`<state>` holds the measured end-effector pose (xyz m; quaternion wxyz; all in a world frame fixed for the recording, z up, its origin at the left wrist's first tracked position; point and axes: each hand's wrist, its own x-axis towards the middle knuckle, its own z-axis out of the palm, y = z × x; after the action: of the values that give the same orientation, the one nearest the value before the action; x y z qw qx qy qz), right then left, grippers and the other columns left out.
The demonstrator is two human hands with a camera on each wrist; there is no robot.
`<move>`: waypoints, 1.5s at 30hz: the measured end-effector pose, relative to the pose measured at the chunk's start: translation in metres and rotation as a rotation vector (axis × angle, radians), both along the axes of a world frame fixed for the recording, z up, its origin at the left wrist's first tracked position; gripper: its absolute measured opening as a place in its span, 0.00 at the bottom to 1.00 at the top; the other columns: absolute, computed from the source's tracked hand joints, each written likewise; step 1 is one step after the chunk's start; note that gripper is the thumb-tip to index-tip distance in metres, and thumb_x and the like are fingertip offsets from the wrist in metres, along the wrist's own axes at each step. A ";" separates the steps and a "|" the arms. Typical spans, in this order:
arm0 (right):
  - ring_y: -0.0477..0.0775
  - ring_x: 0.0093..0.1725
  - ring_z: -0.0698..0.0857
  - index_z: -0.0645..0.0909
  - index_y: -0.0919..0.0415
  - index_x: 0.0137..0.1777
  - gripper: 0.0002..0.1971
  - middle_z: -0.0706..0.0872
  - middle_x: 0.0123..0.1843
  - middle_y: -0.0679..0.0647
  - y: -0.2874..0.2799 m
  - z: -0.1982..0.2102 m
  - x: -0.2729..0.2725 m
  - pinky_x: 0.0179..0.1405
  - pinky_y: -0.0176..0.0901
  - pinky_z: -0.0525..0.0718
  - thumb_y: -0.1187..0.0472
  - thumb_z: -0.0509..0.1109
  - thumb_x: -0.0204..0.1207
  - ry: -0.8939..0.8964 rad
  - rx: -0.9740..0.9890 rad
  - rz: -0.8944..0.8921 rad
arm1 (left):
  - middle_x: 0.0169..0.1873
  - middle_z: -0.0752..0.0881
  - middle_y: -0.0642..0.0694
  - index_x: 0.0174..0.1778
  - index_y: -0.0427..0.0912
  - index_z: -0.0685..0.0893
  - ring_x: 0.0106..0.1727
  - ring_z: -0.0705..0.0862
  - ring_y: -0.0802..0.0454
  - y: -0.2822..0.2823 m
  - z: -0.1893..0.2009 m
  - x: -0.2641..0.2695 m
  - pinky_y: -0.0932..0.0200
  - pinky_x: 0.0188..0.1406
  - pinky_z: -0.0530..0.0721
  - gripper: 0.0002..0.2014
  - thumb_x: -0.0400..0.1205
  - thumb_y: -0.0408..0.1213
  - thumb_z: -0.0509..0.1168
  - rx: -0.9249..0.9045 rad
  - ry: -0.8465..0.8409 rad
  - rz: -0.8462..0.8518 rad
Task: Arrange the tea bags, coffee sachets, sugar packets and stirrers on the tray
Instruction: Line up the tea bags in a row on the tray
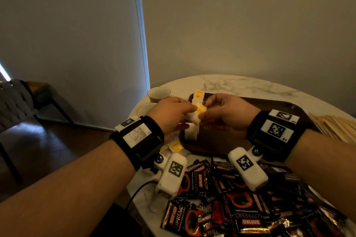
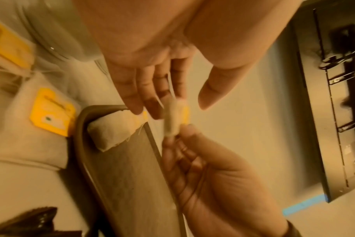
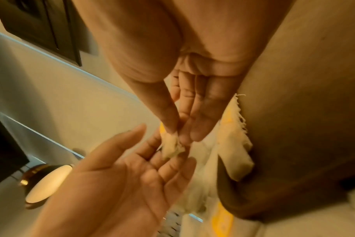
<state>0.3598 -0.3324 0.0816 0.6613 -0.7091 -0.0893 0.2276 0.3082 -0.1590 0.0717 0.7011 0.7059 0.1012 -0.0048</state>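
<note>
Both hands meet in the middle of the head view, above the left end of the dark tray (image 1: 269, 105). The left hand (image 1: 171, 114) and the right hand (image 1: 229, 115) hold one tea bag (image 1: 194, 116) between them. From the right wrist view, the right thumb and fingers (image 3: 195, 128) pinch the top of that bag. The left hand's fingers (image 2: 136, 91) are nearly straight; its fingertips touch the bag, and a thread runs along them. Whether the left thumb presses the bag I cannot tell.

On the tray, below the hands, white tea bags (image 1: 190, 134) lie in a row along its left side, one yellow tag (image 1: 199, 94) showing at the upper end. More yellow-tagged tea bags (image 1: 176, 146) lie on the marble tabletop (image 1: 240, 82) just left of the tray. Black coffee sachets (image 1: 240, 208) are heaped in the lower right of the frame. Wooden stirrers (image 1: 335, 125) lie at the right edge, beside the tray. A cup (image 1: 159, 93) and a saucer (image 1: 144, 109) stand to the upper left of the tray.
</note>
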 end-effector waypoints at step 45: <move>0.59 0.54 0.94 0.86 0.69 0.61 0.10 0.94 0.50 0.63 0.002 -0.031 0.021 0.55 0.49 0.91 0.66 0.67 0.86 0.277 -0.200 -0.070 | 0.61 0.80 0.44 0.51 0.47 0.82 0.69 0.81 0.39 -0.026 0.008 0.020 0.39 0.75 0.78 0.07 0.85 0.46 0.70 0.224 0.192 -0.002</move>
<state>0.3807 -0.3304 0.0510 0.6009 -0.7360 0.0508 0.3077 0.3285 -0.1847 0.0796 0.6050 0.7761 0.1671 -0.0617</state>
